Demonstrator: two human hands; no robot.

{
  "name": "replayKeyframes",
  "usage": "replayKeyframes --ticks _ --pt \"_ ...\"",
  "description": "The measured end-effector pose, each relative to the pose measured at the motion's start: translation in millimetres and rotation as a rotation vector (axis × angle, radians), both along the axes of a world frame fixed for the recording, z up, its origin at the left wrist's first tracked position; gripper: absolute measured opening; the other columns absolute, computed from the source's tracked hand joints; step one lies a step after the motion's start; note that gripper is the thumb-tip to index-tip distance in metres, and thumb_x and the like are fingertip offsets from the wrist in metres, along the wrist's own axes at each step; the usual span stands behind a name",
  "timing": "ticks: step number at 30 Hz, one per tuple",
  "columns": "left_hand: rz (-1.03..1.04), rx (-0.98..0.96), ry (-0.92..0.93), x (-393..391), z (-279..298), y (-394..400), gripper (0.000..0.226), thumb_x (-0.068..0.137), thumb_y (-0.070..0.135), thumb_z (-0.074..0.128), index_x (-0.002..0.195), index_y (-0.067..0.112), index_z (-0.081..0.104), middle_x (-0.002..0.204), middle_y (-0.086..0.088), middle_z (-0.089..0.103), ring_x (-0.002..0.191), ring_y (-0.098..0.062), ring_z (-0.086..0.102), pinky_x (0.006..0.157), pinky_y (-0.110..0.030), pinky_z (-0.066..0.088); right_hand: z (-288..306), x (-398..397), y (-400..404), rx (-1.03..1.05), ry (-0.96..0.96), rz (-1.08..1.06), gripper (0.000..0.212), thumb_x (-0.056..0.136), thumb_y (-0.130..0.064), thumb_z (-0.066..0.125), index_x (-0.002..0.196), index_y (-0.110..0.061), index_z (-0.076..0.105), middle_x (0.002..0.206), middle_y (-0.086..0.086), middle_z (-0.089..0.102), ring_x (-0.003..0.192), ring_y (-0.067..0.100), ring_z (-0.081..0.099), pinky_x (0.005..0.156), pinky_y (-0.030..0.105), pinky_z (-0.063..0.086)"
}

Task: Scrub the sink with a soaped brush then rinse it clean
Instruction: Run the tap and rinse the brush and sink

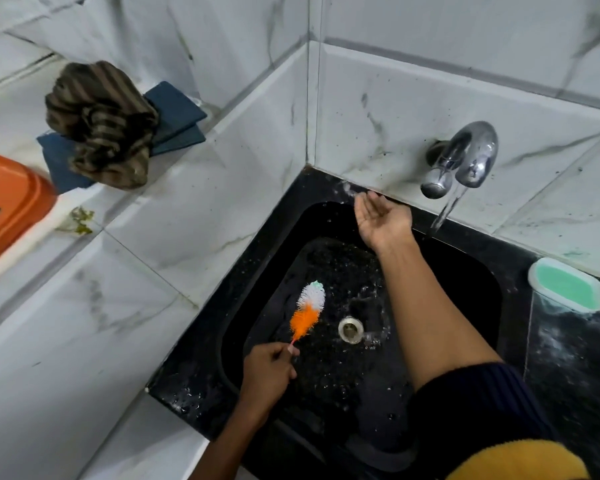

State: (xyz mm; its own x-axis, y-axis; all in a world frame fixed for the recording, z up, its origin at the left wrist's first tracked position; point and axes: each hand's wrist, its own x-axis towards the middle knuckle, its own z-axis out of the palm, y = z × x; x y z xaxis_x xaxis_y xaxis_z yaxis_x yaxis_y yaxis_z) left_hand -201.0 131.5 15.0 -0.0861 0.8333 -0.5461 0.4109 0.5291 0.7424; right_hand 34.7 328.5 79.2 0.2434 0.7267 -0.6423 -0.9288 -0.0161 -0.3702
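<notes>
The black sink [471, 282] is wet, with a round metal drain [351, 329] at its bottom. My left hand [269, 370] grips the thin handle of an orange-and-white bottle brush [309, 311], whose bristle head hangs over the basin left of the drain. My right hand [381, 216] is open, palm up and cupped, at the sink's far rim, just left of the water stream [445, 209] running from the chrome tap [465, 161]. Water splashes at its fingertips.
A white dish with green soap [567, 285] sits on the black counter at the right. On the marble ledge at the left lie a striped brown cloth [101, 123] on blue pads [174, 112] and an orange plastic tray [7, 199]. Marble tile walls close the corner.
</notes>
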Motion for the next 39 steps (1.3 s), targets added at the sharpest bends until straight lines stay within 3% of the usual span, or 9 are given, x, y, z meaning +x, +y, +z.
replayKeyframes --ticks 4,10,17,20,23,28,30,34,39 --pt "0.002 -0.008 -0.001 1 1 3 0.031 0.101 0.018 0.054 0.079 0.018 0.076 0.055 -0.002 0.065 0.042 -0.007 0.051 0.051 -0.023 0.042 -24 14 -44 -0.085 0.191 -0.186 0.04 0.098 -0.016 0.03 0.075 -0.007 0.061 0.065 0.009 0.062 0.059 0.018 0.054 0.056 0.026 0.044" --pt "-0.005 -0.026 -0.02 9 -4 8 0.029 0.1 0.018 0.055 0.08 0.018 0.076 0.054 -0.001 0.064 0.041 -0.005 0.051 0.053 -0.023 0.041 -56 28 -86 -0.232 0.22 -0.19 0.029 0.081 -0.009 0.023 0.056 -0.018 0.034 0.054 -0.002 0.03 0.042 0.013 0.025 0.048 0.021 0.021" --pt "-0.013 -0.017 -0.023 19 -5 7 0.03 0.1 0.02 0.055 0.077 0.02 0.075 0.052 0.001 0.064 0.04 -0.005 0.05 0.053 -0.023 0.041 -24 9 -37 -0.209 -0.109 0.143 0.044 0.104 -0.015 0.023 0.082 0.0 0.058 0.077 0.017 0.066 0.07 0.026 0.065 0.059 0.029 0.057" --pt "-0.013 -0.022 -0.014 25 -3 6 0.03 0.1 0.018 0.055 0.077 0.018 0.075 0.05 0.002 0.062 0.038 -0.002 0.049 0.049 -0.018 0.038 -2 -28 -23 -0.093 -0.175 0.541 0.035 0.101 -0.006 0.033 0.114 0.014 0.058 0.115 0.028 0.063 0.111 0.037 0.062 0.095 0.042 0.051" --pt "-0.007 -0.023 -0.019 28 0 6 0.029 0.1 0.016 0.054 0.08 0.014 0.075 0.051 0.0 0.063 0.036 -0.002 0.05 0.044 -0.015 0.037 7 -48 -25 -0.04 -0.185 0.73 0.034 0.1 -0.006 0.036 0.115 0.016 0.057 0.118 0.03 0.062 0.114 0.038 0.06 0.101 0.043 0.047" --pt "0.005 -0.029 -0.025 26 2 6 0.029 0.101 0.019 0.054 0.082 0.016 0.075 0.054 -0.001 0.064 0.039 -0.004 0.05 0.049 -0.019 0.041 -21 -16 -48 -0.194 -0.001 0.355 0.032 0.099 -0.011 0.038 0.09 0.005 0.064 0.085 0.016 0.069 0.078 0.026 0.067 0.066 0.033 0.058" --pt "0.013 -0.03 -0.022 26 0 5 0.029 0.1 0.018 0.054 0.081 0.017 0.075 0.054 -0.001 0.065 0.039 -0.004 0.051 0.05 -0.019 0.042 -39 10 -58 -0.23 0.104 0.137 0.036 0.098 -0.014 0.032 0.074 -0.007 0.058 0.065 0.004 0.06 0.056 0.017 0.055 0.052 0.024 0.044" --pt "0.013 -0.026 -0.023 26 -5 2 0.029 0.099 0.016 0.054 0.079 0.018 0.075 0.054 -0.002 0.066 0.039 -0.004 0.051 0.049 -0.019 0.043 -57 47 -76 -0.189 0.164 -0.022 0.023 0.083 -0.009 0.026 0.064 -0.019 0.034 0.053 -0.002 0.033 0.042 0.013 0.028 0.046 0.021 0.023" --pt "0.006 -0.02 -0.031 30 -6 -1 0.03 0.098 0.014 0.052 0.08 0.015 0.075 0.053 -0.001 0.065 0.04 -0.003 0.053 0.048 -0.017 0.042 -36 31 -67 -0.227 -0.037 0.124 0.031 0.09 -0.011 0.023 0.063 -0.018 0.035 0.052 0.0 0.038 0.047 0.013 0.032 0.049 0.021 0.026"
